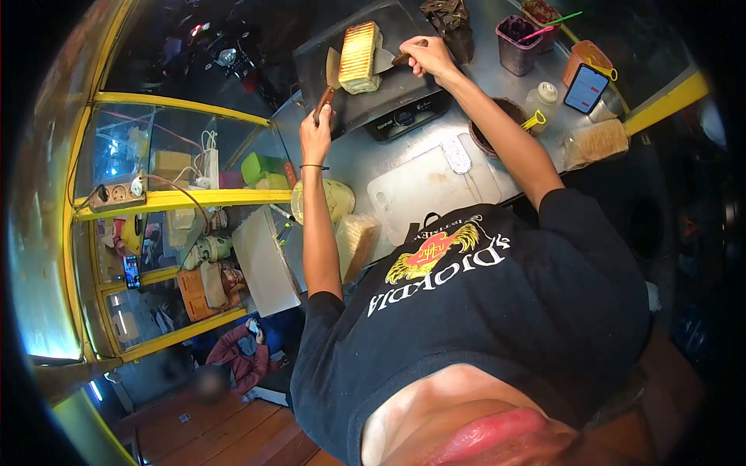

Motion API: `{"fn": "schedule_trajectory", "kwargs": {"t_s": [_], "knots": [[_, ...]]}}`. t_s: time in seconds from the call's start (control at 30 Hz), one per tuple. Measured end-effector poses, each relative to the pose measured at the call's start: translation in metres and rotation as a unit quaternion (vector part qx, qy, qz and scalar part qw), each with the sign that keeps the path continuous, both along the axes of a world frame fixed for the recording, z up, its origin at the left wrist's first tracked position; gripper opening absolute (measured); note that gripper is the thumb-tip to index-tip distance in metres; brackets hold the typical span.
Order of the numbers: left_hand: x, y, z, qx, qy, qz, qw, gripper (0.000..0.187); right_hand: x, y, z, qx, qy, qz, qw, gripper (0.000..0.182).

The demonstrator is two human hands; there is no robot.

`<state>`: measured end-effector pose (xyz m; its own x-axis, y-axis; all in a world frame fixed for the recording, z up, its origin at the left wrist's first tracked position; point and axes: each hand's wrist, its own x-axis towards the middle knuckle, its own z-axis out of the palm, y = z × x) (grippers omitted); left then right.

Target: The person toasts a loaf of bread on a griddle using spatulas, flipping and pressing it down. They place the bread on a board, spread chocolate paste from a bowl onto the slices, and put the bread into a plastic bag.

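A thick block of toasted bread (360,56) with brown stripes on top stands on a dark flat griddle (416,93). In my left hand (315,133) is the wooden handle of a scraper (324,101), its wide metal blade up against the bread's left side. My right hand (431,59) is closed round a second scraper (385,60), whose blade meets the bread's right side. Whether either blade reaches under the bread is hidden. Below the griddle's front edge sits a black stove (406,118) with a knob.
Near me lies a white cutting board (423,182). To the right are a purple tub (519,48), an orange container (584,60), a phone (586,88), a squeeze bottle (542,99) and packed bread (597,144). A yellow-framed glass case (179,198) borders the left. Another person (242,357) sits beyond it.
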<state>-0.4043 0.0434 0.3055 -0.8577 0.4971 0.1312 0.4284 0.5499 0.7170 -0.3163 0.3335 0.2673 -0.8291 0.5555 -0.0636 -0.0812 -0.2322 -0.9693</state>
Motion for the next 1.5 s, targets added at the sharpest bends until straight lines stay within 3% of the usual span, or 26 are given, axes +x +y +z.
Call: {"fn": "schedule_trajectory", "kwargs": {"t_s": [0.2, 0.27, 0.3, 0.33, 0.4, 0.53, 0.57, 0.67, 0.77, 0.83, 0.87, 0.97, 1.1, 1.5], "knots": [[0.002, 0.011, -0.014, -0.011, 0.103, 0.008, 0.995, 0.044, -0.061, 0.028, -0.007, 0.177, 0.009, -0.061, 0.982, 0.016], [0.009, 0.019, -0.013, -0.031, 0.107, 0.024, 0.993, 0.045, -0.093, 0.039, -0.025, 0.275, 0.031, -0.12, 0.953, 0.017], [0.013, 0.024, -0.011, -0.025, 0.118, 0.021, 0.992, 0.045, -0.102, 0.044, -0.022, 0.311, -0.018, -0.134, 0.941, 0.018], [0.016, 0.028, -0.008, -0.019, 0.128, 0.019, 0.991, 0.045, -0.11, 0.051, -0.02, 0.319, -0.017, -0.127, 0.939, 0.018], [0.019, 0.03, -0.007, -0.02, 0.123, 0.03, 0.992, 0.045, -0.126, 0.064, -0.02, 0.327, -0.11, -0.011, 0.938, 0.025], [0.024, 0.034, -0.002, -0.022, 0.108, 0.051, 0.993, 0.044, -0.124, 0.064, -0.006, 0.362, -0.093, 0.001, 0.928, 0.025], [0.028, 0.033, -0.005, -0.025, 0.082, 0.067, 0.994, 0.043, -0.117, 0.072, 0.009, 0.238, -0.102, 0.071, 0.963, 0.019], [0.017, 0.031, -0.017, 0.021, 0.105, 0.127, 0.986, 0.046, -0.102, 0.073, 0.024, 0.165, -0.045, 0.096, 0.981, 0.017], [-0.005, 0.038, -0.019, 0.027, 0.079, 0.144, 0.986, 0.046, -0.109, 0.078, 0.016, 0.124, -0.064, 0.103, 0.985, 0.012], [-0.016, 0.048, -0.017, 0.054, 0.067, 0.102, 0.991, 0.046, -0.116, 0.079, 0.02, 0.147, -0.086, 0.119, 0.978, 0.011], [-0.018, 0.055, -0.016, 0.014, 0.111, 0.106, 0.988, 0.046, -0.121, 0.078, 0.024, 0.163, -0.109, 0.126, 0.972, 0.011], [-0.015, 0.063, -0.009, -0.046, 0.088, 0.07, 0.993, 0.045, -0.142, 0.081, 0.027, 0.202, -0.134, 0.112, 0.964, 0.012], [-0.017, 0.059, -0.008, -0.036, 0.081, 0.058, 0.994, 0.045, -0.165, 0.085, 0.028, 0.238, -0.181, 0.114, 0.947, 0.014], [-0.011, 0.059, -0.011, -0.047, 0.091, 0.043, 0.994, 0.044, -0.165, 0.086, 0.033, 0.28, -0.176, 0.128, 0.935, 0.018]]}}
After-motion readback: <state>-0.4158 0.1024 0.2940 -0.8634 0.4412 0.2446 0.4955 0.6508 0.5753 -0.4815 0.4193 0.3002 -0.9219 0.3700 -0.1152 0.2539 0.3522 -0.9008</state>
